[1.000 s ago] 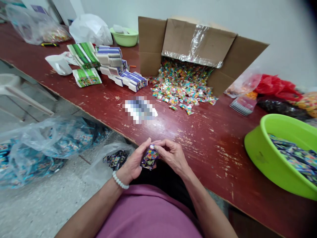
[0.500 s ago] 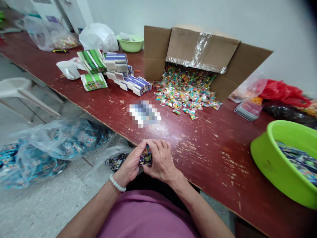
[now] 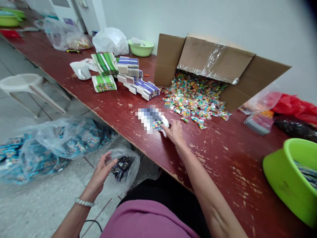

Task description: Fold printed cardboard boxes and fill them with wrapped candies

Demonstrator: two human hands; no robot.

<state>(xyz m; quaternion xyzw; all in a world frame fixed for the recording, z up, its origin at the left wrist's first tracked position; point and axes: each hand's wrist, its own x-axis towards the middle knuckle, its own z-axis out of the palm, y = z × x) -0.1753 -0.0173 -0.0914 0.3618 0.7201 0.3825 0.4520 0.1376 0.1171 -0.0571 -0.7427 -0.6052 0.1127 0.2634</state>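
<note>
My left hand (image 3: 102,170) is open, fingers apart and slightly curled, at the rim of a clear plastic bag (image 3: 133,168). Small dark shiny packets (image 3: 121,168) lie inside that bag, beside the table. On the tabletop, my right hand (image 3: 174,132) grips the near right end of a printed card (image 3: 158,124), its thumb on the colourful part. Much of the card is blurred out by a pixelated patch. Loose candies in clear wrappers (image 3: 189,99) spill from a cardboard box (image 3: 215,59) just beyond this hand.
Banded stacks of green cartons (image 3: 105,82) and purple cartons (image 3: 147,90) stand near a white mug (image 3: 81,70). A green basin (image 3: 279,175) with packets sits at right. Bags of blue packets (image 3: 71,138) lie on the floor, below a white stool (image 3: 22,81).
My hands have parted from around a small dark packet, which neither holds now. The left moved left to the plastic bag; the right moved forward to the printed card. The view shifted slightly.
</note>
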